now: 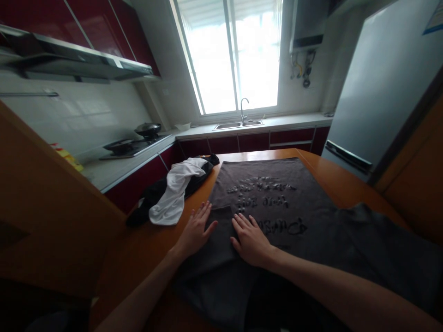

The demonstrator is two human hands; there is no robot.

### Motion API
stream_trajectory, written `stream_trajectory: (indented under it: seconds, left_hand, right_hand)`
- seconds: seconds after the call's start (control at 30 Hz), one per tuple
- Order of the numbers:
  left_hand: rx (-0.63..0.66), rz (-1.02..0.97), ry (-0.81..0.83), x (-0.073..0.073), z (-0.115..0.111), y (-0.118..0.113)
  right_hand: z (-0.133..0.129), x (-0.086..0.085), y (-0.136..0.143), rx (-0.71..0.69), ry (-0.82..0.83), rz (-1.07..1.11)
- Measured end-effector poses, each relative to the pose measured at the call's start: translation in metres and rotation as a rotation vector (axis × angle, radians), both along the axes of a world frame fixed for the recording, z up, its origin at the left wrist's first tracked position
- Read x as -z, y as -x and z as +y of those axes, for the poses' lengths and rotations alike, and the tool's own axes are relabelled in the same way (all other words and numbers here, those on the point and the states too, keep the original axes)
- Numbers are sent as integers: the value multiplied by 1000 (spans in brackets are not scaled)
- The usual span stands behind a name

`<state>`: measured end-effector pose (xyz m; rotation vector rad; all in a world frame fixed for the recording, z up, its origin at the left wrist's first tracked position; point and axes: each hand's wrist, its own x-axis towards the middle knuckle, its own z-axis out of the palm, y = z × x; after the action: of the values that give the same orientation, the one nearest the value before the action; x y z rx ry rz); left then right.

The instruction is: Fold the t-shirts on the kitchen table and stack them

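Note:
A dark grey shirt [263,170] with raised black lettering lies spread over the wooden table [152,258]. One sleeve is folded inward at the left, and the other part reaches out to the right. My left hand [196,233] lies at the folded left edge, fingers stretched out and thumb apart. Flat on the cloth beside the lettering rests my right hand [251,242], its fingers extended. Neither hand grips anything. The near end of the shirt falls into shadow and is hard to make out.
White and black clothes [176,189] lie heaped at the table's left side. Beyond are a stove with pans [148,130], a sink [238,124] under the window, and a fridge [374,87] at the right. A wooden panel [44,198] stands close on the left.

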<state>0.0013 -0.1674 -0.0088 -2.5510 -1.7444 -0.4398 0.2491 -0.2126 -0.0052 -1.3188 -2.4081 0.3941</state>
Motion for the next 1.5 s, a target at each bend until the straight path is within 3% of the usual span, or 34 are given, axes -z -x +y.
stream_trajectory:
  seconds: [0.27, 0.7, 0.87, 1.1, 1.33, 1.5]
  left_hand:
    - [-114, -61, 93, 10, 6, 4]
    - [-107, -52, 134, 16, 6, 2]
    - [-68, -127, 65, 1, 2, -3]
    - [197, -222, 86, -34, 21, -17]
    - [255, -174, 197, -36, 66, -43]
    - [311, -228, 327, -40, 83, -42]
  right_hand:
    - [1, -1, -1, -1, 7, -3]
    - [0, -1, -1, -1, -5, -18]
    - [-1, -3, -1, 2, 3, -35]
    - [-1, -2, -1, -2, -3, -32]
    - [0, 1, -1, 0, -27, -19]
    - [0, 1, -2, -3, -34, -18]
